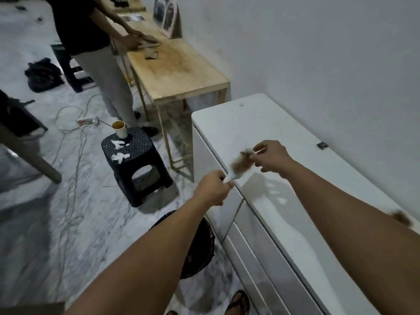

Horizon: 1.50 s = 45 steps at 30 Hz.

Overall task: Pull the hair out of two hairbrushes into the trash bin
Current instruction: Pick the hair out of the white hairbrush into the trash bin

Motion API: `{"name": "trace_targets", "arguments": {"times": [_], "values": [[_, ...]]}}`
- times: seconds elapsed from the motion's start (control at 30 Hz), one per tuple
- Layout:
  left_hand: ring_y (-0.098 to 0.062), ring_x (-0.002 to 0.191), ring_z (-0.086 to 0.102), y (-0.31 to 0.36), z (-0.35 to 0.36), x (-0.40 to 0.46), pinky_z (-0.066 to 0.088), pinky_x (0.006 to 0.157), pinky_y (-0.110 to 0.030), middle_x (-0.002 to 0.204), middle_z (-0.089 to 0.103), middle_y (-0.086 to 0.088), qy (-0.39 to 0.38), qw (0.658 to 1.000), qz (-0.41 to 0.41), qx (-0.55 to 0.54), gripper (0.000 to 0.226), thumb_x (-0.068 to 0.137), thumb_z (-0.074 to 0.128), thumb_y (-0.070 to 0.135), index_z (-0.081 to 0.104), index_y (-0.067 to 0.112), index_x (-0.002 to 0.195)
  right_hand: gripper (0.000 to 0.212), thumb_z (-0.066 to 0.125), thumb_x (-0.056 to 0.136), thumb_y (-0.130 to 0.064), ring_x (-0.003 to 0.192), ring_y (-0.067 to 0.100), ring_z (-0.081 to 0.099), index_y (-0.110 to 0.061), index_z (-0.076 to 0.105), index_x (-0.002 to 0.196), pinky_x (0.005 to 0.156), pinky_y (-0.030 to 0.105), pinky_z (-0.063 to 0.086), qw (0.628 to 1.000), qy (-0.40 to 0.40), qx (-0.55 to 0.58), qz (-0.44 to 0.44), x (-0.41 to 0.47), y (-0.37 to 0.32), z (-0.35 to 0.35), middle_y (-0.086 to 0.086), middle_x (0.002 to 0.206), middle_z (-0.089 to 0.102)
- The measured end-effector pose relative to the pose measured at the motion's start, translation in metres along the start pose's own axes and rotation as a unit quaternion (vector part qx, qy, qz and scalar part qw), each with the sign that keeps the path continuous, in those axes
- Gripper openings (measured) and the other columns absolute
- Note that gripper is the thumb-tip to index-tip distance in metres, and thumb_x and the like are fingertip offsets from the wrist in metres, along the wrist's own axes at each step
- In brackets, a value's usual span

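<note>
Head view: my left hand [212,186] sits just below the centre of the frame, fingers curled round the pale handle of a hairbrush [236,168]. The brush slants up and to the right from that grip, so its head lies between my two hands, over the front edge of the white worktop [295,201]. A tuft of brown hair [243,159] covers the bristles. My right hand [271,156] is just right of the brush head, a little higher in the frame, and its fingertips pinch the upper end of the hair tuft.

The dark trash bin [197,248] stands on the marble floor [45,235] below my left forearm, in the lower centre of the frame, close against the white cabinet front. At the right edge, behind my right forearm, a second brown clump [401,218] lies on the worktop; it is blurred, and I cannot tell whether it is the other brush.

Left of centre is a black plastic stool [134,164] carrying a paper cup [119,128] and crumpled white tissues [119,156]. In the upper left another person [95,53] in a dark top stands at a wooden table [181,71].
</note>
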<state>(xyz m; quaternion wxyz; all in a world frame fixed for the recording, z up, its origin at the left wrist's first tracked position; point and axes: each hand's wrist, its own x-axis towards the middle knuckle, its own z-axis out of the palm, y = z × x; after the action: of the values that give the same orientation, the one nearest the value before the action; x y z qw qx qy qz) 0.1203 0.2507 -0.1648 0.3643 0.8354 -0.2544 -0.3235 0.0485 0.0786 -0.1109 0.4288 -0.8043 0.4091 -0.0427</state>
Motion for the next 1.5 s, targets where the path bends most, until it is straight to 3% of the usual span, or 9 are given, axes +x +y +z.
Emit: {"name": "trace_targets", "arguments": {"times": [0.1, 0.27, 0.37, 0.47, 0.6, 0.93, 1.17, 1.33, 1.5], "values": [[-0.026, 0.049, 0.064, -0.033, -0.023, -0.011, 0.058, 0.055, -0.042, 0.093, 0.068, -0.022, -0.042, 0.997, -0.027, -0.067, 0.017, 0.095, 0.058, 0.016, 0.052, 0.006, 0.108, 0.039, 0.070, 0.082, -0.022, 0.081, 0.022, 0.071, -0.009, 0.059, 0.117, 0.059, 0.030, 0.057, 1.000, -0.022, 0.002, -0.003, -0.006, -0.019, 0.034, 0.013, 0.101, 0.069], [-0.021, 0.065, 0.070, -0.089, -0.048, -0.027, 0.055, 0.049, -0.027, 0.113, 0.069, -0.018, -0.070, 0.986, -0.075, -0.133, 0.051, 0.089, 0.063, 0.001, 0.050, 0.011, 0.138, 0.037, 0.071, 0.082, -0.023, 0.074, 0.021, 0.071, -0.010, 0.063, 0.116, 0.058, 0.031, 0.058, 0.996, -0.093, -0.015, -0.010, -0.007, -0.033, 0.092, 0.015, 0.099, 0.070], [-0.022, 0.069, 0.067, -0.116, -0.051, -0.036, 0.052, 0.058, -0.032, 0.096, 0.070, -0.012, -0.054, 0.975, -0.115, -0.182, 0.039, 0.083, 0.067, -0.005, 0.060, 0.009, 0.119, 0.025, 0.071, 0.084, -0.017, 0.072, 0.022, 0.071, -0.005, 0.067, 0.107, 0.061, 0.034, 0.061, 0.987, -0.158, -0.021, -0.010, -0.001, -0.032, 0.127, 0.019, 0.098, 0.070], [-0.019, 0.057, 0.063, -0.142, -0.047, -0.034, 0.046, 0.059, -0.032, 0.086, 0.070, -0.011, -0.020, 0.954, -0.155, -0.254, 0.018, 0.083, 0.075, 0.018, 0.064, 0.014, 0.096, 0.018, 0.069, 0.086, -0.012, 0.072, 0.023, 0.068, -0.002, 0.067, 0.100, 0.063, 0.038, 0.062, 0.981, -0.193, -0.023, -0.013, 0.008, -0.023, 0.163, 0.021, 0.094, 0.068], [-0.021, 0.053, 0.063, -0.184, -0.021, -0.016, 0.046, 0.055, -0.029, 0.082, 0.073, -0.007, 0.067, 0.927, -0.226, -0.291, 0.045, 0.083, 0.069, 0.052, 0.069, 0.009, 0.098, 0.009, 0.065, 0.085, -0.004, 0.072, 0.031, 0.068, -0.005, 0.068, 0.093, 0.062, 0.040, 0.062, 0.978, -0.207, -0.011, -0.011, 0.024, 0.004, 0.215, 0.020, 0.088, 0.066], [-0.012, 0.035, 0.057, -0.320, 0.064, 0.029, 0.038, 0.034, -0.022, 0.075, 0.074, -0.022, 0.222, 0.903, -0.267, -0.254, 0.046, 0.080, 0.073, 0.051, 0.059, 0.007, 0.072, 0.014, 0.056, 0.092, -0.006, 0.075, 0.024, 0.070, -0.011, 0.067, 0.099, 0.062, 0.039, 0.061, 0.978, -0.206, 0.033, -0.006, 0.065, 0.121, 0.355, 0.009, 0.097, 0.069], [-0.024, 0.048, 0.066, -0.424, 0.134, 0.044, 0.049, 0.040, -0.030, 0.073, 0.075, -0.019, 0.246, 0.891, -0.312, -0.221, 0.052, 0.074, 0.071, 0.059, 0.063, 0.008, 0.072, 0.012, 0.062, 0.089, -0.009, 0.077, 0.024, 0.071, -0.018, 0.067, 0.096, 0.065, 0.040, 0.062, 0.971, -0.234, 0.033, -0.025, 0.072, 0.223, 0.442, 0.002, 0.080, 0.068], [-0.028, 0.061, 0.069, -0.465, 0.178, 0.051, 0.060, 0.065, -0.046, 0.064, 0.070, -0.012, 0.262, 0.878, -0.348, -0.200, 0.066, 0.052, 0.067, 0.081, 0.053, 0.016, 0.055, 0.021, 0.055, 0.092, -0.003, 0.076, 0.017, 0.070, -0.020, 0.067, 0.096, 0.063, 0.032, 0.059, 0.969, -0.239, 0.053, -0.019, 0.072, 0.285, 0.483, 0.005, 0.092, 0.070], [-0.038, 0.070, 0.062, -0.488, 0.209, 0.048, 0.025, 0.045, -0.032, 0.048, 0.036, 0.003, 0.279, 0.888, -0.348, -0.108, 0.067, 0.062, 0.066, 0.077, 0.034, 0.021, 0.049, 0.030, 0.050, 0.093, 0.000, 0.079, 0.014, 0.068, -0.019, 0.070, 0.105, 0.073, 0.031, 0.058, 0.970, -0.232, 0.023, -0.069, 0.072, 0.317, 0.499, 0.002, 0.094, 0.069]]}}
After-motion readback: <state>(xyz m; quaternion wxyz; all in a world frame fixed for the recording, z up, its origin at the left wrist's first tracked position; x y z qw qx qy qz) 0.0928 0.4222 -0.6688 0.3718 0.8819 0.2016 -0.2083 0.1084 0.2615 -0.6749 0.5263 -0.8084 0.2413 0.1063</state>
